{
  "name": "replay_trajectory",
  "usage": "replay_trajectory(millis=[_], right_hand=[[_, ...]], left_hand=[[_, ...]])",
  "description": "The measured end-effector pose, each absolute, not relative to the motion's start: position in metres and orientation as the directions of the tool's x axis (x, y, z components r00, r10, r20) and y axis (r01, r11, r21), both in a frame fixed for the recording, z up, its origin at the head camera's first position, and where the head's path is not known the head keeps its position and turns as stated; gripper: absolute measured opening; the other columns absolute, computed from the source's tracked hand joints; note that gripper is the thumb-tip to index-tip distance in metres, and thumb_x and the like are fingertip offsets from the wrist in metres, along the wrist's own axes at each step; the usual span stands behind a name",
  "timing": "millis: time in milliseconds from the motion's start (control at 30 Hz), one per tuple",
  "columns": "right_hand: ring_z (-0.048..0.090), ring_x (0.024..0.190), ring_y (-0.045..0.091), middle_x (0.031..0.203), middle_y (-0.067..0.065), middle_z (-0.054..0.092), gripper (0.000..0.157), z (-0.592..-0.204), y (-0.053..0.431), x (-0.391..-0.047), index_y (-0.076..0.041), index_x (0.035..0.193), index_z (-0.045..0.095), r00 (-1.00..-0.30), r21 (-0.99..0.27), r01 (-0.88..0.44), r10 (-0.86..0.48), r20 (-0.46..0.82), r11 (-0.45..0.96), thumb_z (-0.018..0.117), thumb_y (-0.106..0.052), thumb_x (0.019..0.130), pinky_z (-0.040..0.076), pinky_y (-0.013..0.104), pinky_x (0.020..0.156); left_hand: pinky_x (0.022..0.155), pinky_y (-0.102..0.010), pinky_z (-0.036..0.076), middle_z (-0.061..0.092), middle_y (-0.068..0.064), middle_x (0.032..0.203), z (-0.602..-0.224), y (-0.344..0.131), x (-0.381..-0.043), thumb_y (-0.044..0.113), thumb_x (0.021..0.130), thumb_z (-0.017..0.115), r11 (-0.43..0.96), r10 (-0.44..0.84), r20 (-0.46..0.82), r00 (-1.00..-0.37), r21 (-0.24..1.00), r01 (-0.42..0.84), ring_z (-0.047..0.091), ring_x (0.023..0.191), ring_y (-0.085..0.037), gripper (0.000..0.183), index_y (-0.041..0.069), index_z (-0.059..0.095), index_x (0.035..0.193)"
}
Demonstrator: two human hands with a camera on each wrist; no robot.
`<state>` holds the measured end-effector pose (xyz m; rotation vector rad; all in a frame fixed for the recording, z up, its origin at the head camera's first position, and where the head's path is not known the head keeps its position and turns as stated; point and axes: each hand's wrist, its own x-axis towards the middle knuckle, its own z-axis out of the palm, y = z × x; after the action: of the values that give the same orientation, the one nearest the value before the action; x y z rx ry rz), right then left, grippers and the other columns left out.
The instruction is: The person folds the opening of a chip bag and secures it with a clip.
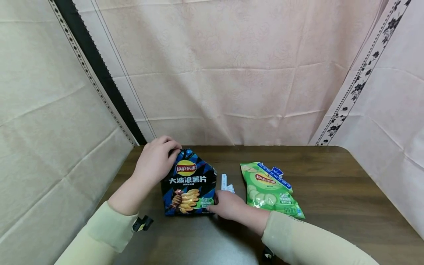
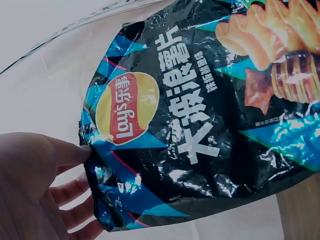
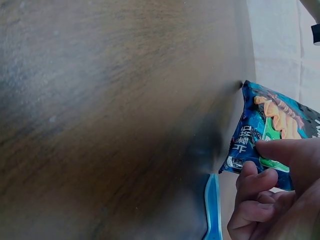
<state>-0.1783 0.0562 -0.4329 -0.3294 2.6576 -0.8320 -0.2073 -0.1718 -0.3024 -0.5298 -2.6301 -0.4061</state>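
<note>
A black-and-blue Lay's chip bag is held upright at the left of the tabletop, printed front toward me. My left hand pinches its upper left corner; in the left wrist view the thumb lies on the crimped top edge and the fingers go behind. At the lower right corner, my right hand grips the bag, with the thumb on the front and the other fingers curled at the back. Just behind the right hand is a light blue bag clip, partly hidden by that hand.
A green Lay's bag lies to the right, with a dark blue sealing clip across its upper right corner. The brown wooden table ends at pale cloth at the back and sides.
</note>
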Motion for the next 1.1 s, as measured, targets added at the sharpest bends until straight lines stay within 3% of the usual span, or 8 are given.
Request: replay_trajectory(millis=[600, 1100], right_hand=[[0.059, 0.079, 0.015, 0.097, 0.002, 0.069, 0.04, -0.439, 0.059, -0.182, -0.013, 0.113, 0.066, -0.925, -0.564, -0.167, -0.326, -0.195, 0.809, 0.073, -0.044, 0.088, 0.052, 0.042, 0.075], [0.057, 0.071, 0.013, 0.09, -0.002, 0.066, 0.038, -0.43, 0.07, -0.18, -0.013, 0.108, 0.065, -0.925, -0.597, -0.203, -0.352, -0.142, 0.776, 0.07, -0.046, 0.09, 0.049, 0.032, 0.062]], left_hand=[[0.1, -0.057, 0.036, 0.066, -0.003, 0.115, -0.296, -0.166, -0.2, 0.028, 0.098, 0.063, 0.875, 0.343, 0.383, -0.858, 0.204, 0.44, 0.057, 0.109, -0.029, 0.015, 0.019, 0.072, 0.106], [0.1, -0.056, 0.035, 0.066, -0.002, 0.115, -0.297, -0.167, -0.2, 0.027, 0.098, 0.063, 0.869, 0.341, 0.379, -0.86, 0.222, 0.442, 0.056, 0.109, -0.028, 0.014, 0.019, 0.071, 0.106]])
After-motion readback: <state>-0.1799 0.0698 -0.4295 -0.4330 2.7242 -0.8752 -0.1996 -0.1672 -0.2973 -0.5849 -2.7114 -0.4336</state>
